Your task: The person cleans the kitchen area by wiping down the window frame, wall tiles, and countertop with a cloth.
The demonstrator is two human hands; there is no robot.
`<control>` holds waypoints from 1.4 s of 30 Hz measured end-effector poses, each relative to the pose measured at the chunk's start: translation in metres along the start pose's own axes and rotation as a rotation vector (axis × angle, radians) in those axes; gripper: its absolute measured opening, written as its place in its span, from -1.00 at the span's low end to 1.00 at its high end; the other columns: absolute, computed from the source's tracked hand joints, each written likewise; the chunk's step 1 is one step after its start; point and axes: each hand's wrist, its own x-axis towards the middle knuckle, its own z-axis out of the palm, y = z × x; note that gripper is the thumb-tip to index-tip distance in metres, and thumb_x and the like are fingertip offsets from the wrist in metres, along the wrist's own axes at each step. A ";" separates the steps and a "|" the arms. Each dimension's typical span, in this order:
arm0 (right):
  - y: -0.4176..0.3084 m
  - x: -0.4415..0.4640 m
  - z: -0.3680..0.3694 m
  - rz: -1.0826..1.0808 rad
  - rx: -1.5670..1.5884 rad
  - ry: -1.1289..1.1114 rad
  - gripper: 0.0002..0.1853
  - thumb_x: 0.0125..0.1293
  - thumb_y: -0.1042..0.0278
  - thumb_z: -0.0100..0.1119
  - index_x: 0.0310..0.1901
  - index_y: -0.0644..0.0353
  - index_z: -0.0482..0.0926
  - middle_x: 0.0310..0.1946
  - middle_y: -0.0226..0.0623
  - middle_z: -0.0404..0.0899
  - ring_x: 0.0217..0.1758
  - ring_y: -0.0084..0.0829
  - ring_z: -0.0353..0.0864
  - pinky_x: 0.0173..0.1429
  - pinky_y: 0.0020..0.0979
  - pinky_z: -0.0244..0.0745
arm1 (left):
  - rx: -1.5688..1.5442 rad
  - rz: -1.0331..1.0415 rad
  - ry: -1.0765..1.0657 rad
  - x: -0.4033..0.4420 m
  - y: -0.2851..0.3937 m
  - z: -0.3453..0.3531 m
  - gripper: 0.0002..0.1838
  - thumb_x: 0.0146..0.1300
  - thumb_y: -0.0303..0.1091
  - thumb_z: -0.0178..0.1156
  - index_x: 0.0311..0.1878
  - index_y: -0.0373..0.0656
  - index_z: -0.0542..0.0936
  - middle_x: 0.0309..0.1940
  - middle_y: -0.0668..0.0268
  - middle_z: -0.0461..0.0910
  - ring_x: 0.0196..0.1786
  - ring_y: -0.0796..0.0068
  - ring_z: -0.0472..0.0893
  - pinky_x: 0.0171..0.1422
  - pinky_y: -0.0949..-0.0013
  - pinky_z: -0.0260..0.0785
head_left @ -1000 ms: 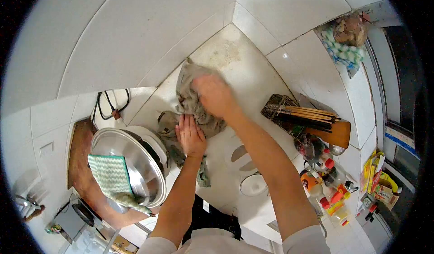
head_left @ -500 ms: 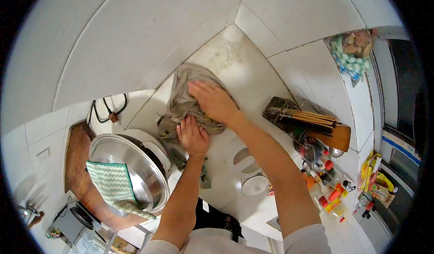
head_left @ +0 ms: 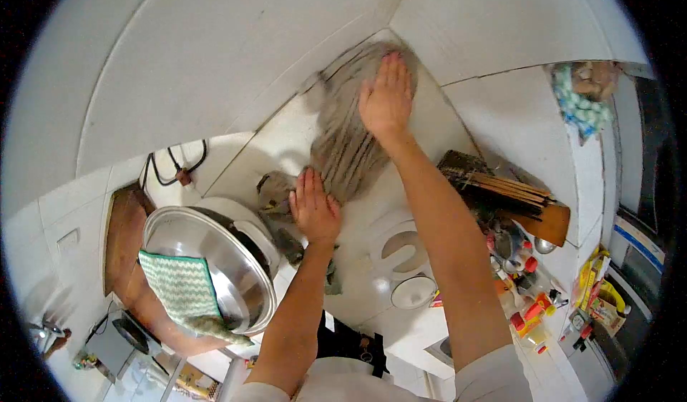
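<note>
A grey-brown rag [head_left: 348, 141] lies stretched across the white countertop [head_left: 436, 126], reaching into the corner where the walls meet. My right hand [head_left: 388, 103] is flat on its far end, fingers together and pointing at the corner. Closer to me, my left hand [head_left: 315, 207] rests with fingers extended at the rag's near end; whether it presses cloth or counter beneath the palm is hard to make out. A darker bunched piece of cloth [head_left: 275, 191] sits just left of that hand. Part of the rag is smeared by motion.
A large steel basin [head_left: 247, 287] with a green-striped cloth [head_left: 179, 280] stands at left. To the right are a chopstick basket [head_left: 461, 167], a wooden board [head_left: 551, 219] and several red-capped bottles [head_left: 526, 320]. A white lid [head_left: 413, 292] lies near me; a black cord [head_left: 168, 180] is at left.
My right hand has slid forward and right into the corner, drawing the rag out from a bunched heap into a long strip. My left hand has stayed near the rag's near end.
</note>
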 end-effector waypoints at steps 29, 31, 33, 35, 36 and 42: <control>-0.087 -0.194 -0.110 -0.093 -0.204 -0.555 -0.51 0.41 0.32 0.10 0.25 0.51 0.60 0.46 0.20 0.43 0.61 0.09 0.27 0.55 -0.06 0.33 | -0.072 0.044 0.125 -0.004 -0.014 0.022 -0.44 0.33 -0.23 0.16 0.38 -0.20 0.47 0.48 0.21 0.45 0.60 0.15 0.32 0.69 -0.08 0.04; -0.098 -0.201 -0.120 0.023 -0.120 -0.613 -0.54 0.38 0.31 0.14 0.19 0.47 0.64 0.36 0.15 0.50 0.51 0.07 0.38 0.44 -0.07 0.44 | -0.059 0.094 0.164 -0.006 -0.030 0.043 -0.47 0.33 -0.19 0.19 0.33 -0.20 0.49 0.46 0.21 0.47 0.60 0.15 0.33 0.68 -0.07 0.05; -0.102 -0.202 -0.131 0.227 0.113 -0.593 -0.57 0.26 0.42 0.25 0.11 0.53 0.63 0.12 0.15 0.66 0.31 0.03 0.60 0.26 -0.11 0.61 | -0.113 0.088 0.178 -0.006 -0.032 0.048 -0.54 0.36 -0.16 0.19 0.24 -0.20 0.53 0.46 0.20 0.48 0.59 0.14 0.33 0.68 -0.07 0.07; -0.095 -0.214 -0.141 0.210 0.180 -0.702 -0.64 0.24 0.44 0.26 0.04 0.45 0.65 -0.03 0.07 0.68 0.08 -0.03 0.70 0.06 -0.08 0.69 | -0.082 0.101 0.172 -0.006 -0.035 0.043 -0.54 0.37 -0.17 0.19 0.25 -0.20 0.53 0.46 0.20 0.48 0.59 0.13 0.33 0.68 -0.07 0.07; -0.088 -0.225 -0.148 0.234 0.196 -0.711 -0.64 0.24 0.43 0.26 0.04 0.43 0.65 -0.03 0.06 0.68 0.08 -0.03 0.70 0.06 -0.08 0.69 | -0.072 0.121 0.164 -0.007 -0.035 0.040 -0.54 0.37 -0.18 0.18 0.25 -0.20 0.53 0.46 0.19 0.48 0.60 0.13 0.33 0.68 -0.07 0.06; -0.148 -0.288 -0.208 0.276 0.287 -0.376 -0.66 0.23 0.35 0.29 -0.01 0.35 0.66 -0.02 0.03 0.67 0.10 -0.02 0.69 0.08 -0.08 0.66 | 0.004 0.217 0.110 0.015 -0.060 0.021 -0.53 0.38 -0.21 0.16 0.28 -0.21 0.52 0.47 0.18 0.47 0.60 0.12 0.32 0.68 -0.07 0.05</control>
